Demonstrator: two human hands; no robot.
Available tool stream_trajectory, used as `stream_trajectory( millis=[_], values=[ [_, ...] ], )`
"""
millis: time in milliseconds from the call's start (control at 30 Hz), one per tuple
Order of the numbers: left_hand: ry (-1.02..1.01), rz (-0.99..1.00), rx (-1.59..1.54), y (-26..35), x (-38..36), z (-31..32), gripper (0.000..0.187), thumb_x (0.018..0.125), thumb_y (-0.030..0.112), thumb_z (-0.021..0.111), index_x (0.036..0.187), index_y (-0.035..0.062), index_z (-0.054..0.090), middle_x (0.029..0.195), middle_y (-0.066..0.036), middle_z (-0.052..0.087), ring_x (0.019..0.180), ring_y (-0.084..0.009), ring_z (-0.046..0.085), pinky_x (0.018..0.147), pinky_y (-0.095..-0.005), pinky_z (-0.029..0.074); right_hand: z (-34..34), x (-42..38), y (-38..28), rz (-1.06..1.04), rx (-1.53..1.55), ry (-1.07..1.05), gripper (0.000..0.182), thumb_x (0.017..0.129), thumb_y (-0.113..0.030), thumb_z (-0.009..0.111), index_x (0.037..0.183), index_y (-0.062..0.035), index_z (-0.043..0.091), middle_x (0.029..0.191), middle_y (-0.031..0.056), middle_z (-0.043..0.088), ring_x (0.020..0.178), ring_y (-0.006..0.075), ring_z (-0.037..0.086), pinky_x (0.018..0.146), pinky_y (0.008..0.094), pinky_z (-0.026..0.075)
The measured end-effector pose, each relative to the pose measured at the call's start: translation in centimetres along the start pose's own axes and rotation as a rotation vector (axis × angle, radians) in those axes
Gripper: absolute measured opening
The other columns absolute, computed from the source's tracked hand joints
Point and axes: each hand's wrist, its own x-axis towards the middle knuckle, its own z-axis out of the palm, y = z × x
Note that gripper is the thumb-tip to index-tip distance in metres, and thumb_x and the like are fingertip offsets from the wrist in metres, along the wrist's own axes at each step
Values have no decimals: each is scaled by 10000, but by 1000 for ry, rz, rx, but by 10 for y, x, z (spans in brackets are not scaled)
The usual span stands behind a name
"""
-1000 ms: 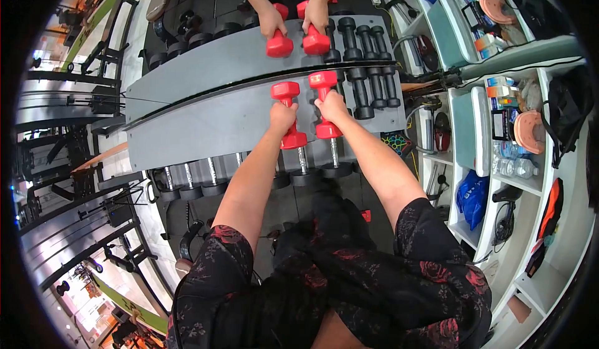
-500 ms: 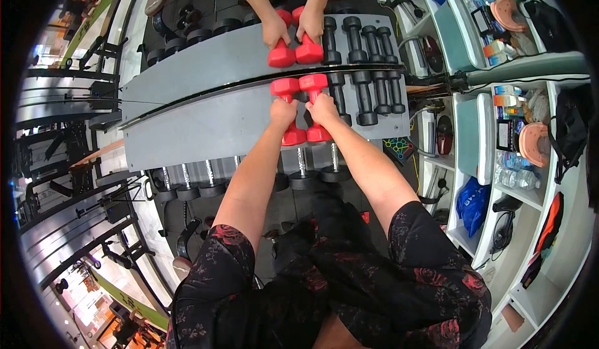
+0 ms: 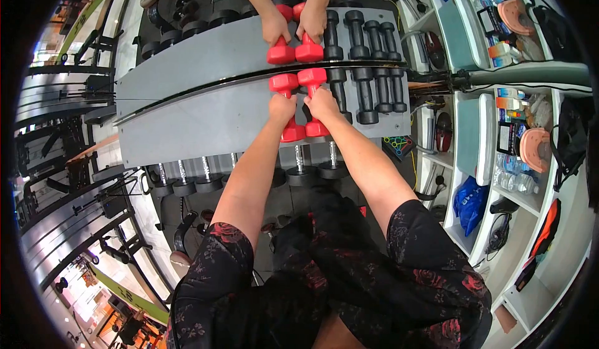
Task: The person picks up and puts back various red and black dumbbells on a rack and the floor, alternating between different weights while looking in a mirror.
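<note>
Two red dumbbells lie side by side on a grey shelf [image 3: 193, 130], lengthwise toward the mirror. My left hand [image 3: 282, 108] is closed around the handle of the left red dumbbell [image 3: 284, 82]. Around the handle of the right red dumbbell [image 3: 312, 76] my right hand [image 3: 322, 104] is wrapped. Parts of both handles are hidden by my fingers. Just right of my right hand is a row of black dumbbells [image 3: 364, 96] on the same shelf. The mirror behind the shelf repeats my hands and the weights.
Below the shelf's front edge hang larger dumbbells with chrome handles [image 3: 299, 155]. White shelving [image 3: 530, 199] at the right holds bottles, a blue bag [image 3: 471, 205] and other items. Gym machines [image 3: 112, 205] stand at the left. The mirror [image 3: 206, 55] closes off the back.
The view has shifted slightly, so the shelf sits a little higher and to the left. Both hands keep their hold on the red dumbbells, which stay on the shelf.
</note>
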Motion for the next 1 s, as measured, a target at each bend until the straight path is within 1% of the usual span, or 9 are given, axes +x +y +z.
stream_trajectory(
  millis=[67, 200, 533, 600, 633, 667, 700, 767, 1000],
  values=[
    [-2, -4, 3, -2, 3, 4, 427, 783, 363, 689, 829, -62, 691, 902, -294, 670, 916, -418, 662, 826, -466, 527, 1, 2, 1, -30, -119, -16, 473, 825, -267, 726, 1128, 52, 551, 1079, 256, 653, 1013, 407, 642, 875, 471, 526],
    [-11, -12, 3, 3, 4, 1, 423, 788, 368, 683, 830, -53, 693, 909, -283, 673, 923, -414, 661, 833, -465, 525, -14, -7, -8, -53, -143, -44, 467, 835, -323, 716, 1096, 43, 589, 1104, 261, 640, 1026, 424, 629, 875, 482, 522],
    [-68, 5, 7, -3, 14, 2, 464, 799, 412, 653, 841, -49, 693, 930, -283, 671, 942, -410, 657, 854, -462, 520, -13, -11, -16, 74, -181, -27, 547, 830, -368, 716, 1157, 28, 526, 1124, 240, 648, 1045, 404, 632, 878, 481, 523],
    [-103, -4, 3, -6, 16, 4, 499, 798, 426, 654, 893, -65, 673, 962, -293, 666, 950, -429, 649, 864, -468, 516, -15, -12, -19, 76, -190, -26, 520, 827, -350, 720, 1140, 22, 535, 1110, 221, 659, 1045, 385, 639, 892, 465, 520],
    [-75, 19, 7, -11, 15, 8, 528, 803, 426, 653, 966, -76, 637, 977, -300, 661, 961, -439, 642, 866, -470, 514, -15, -11, -20, 66, -207, -42, 604, 835, -382, 709, 1202, 40, 482, 1126, 242, 648, 1065, 388, 631, 893, 464, 520],
    [-43, 40, 10, -14, 15, 10, 566, 808, 427, 652, 1039, -87, 601, 992, -308, 656, 971, -449, 635, 868, -473, 513, -15, -12, -21, 64, -210, -39, 604, 835, -382, 709, 1202, 40, 482, 1126, 242, 648, 1065, 388, 631, 893, 464, 520],
    [-39, 41, 6, -15, 14, 8, 566, 808, 427, 652, 1039, -87, 601, 992, -308, 656, 971, -449, 635, 868, -473, 513, -15, -13, -23, 49, -231, -36, 609, 836, -383, 707, 1205, 44, 476, 1126, 241, 648, 1061, 390, 632, 893, 464, 521],
    [-14, 87, 6, -20, 3, 6, 609, 811, 400, 667, 1135, -90, 505, 1011, -315, 647, 985, -456, 628, 870, -476, 513, -18, -14, -26, 31, -256, -35, 615, 838, -385, 705, 1207, 48, 471, 1125, 241, 649, 1056, 391, 634, 892, 465, 521],
    [-62, 10, -50, -4, -7, -1, 510, 825, 313, 666, 1114, -70, 495, 1069, -310, 633, 1019, -437, 624, 899, -467, 508, -19, -7, -19, 0, -288, -53, 546, 852, -386, 685, 1169, 25, 514, 1101, 233, 661, 1038, 395, 639, 879, 467, 522]
  ],
)
